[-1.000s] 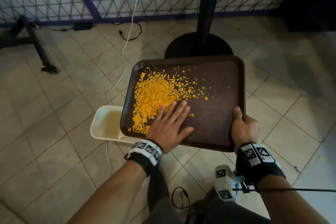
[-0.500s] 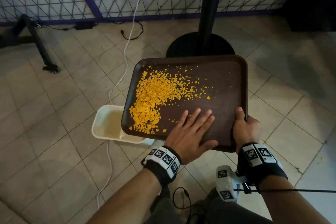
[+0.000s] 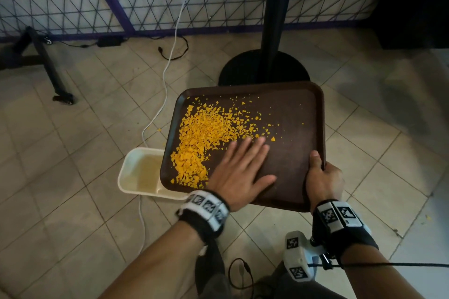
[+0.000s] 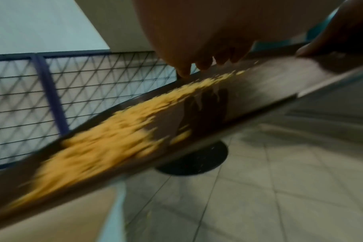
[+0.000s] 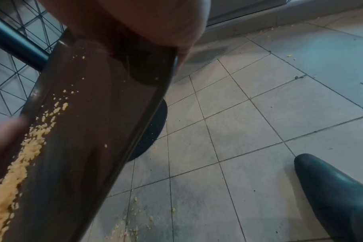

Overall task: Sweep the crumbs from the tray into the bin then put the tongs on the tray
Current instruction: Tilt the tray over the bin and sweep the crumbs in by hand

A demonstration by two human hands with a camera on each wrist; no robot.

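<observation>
- While your right hand grips the tray at its near right corner, thumb on top of the rim and fingers curled beneath, the tray hangs tilted in the air over the tiled floor.
- Your left hand lies flat on the tray's near middle, fingers straight and close together, holding nothing.
- The crumbs are heaped along the tray's left half, just beside your left fingertips; a few lie scattered toward the far edge.
- The bin stands on the floor under the tray's near left corner, partly covered by it.
- Some crumbs lie on the floor; right wrist view shows them.
- Tongs: not in any view.
</observation>
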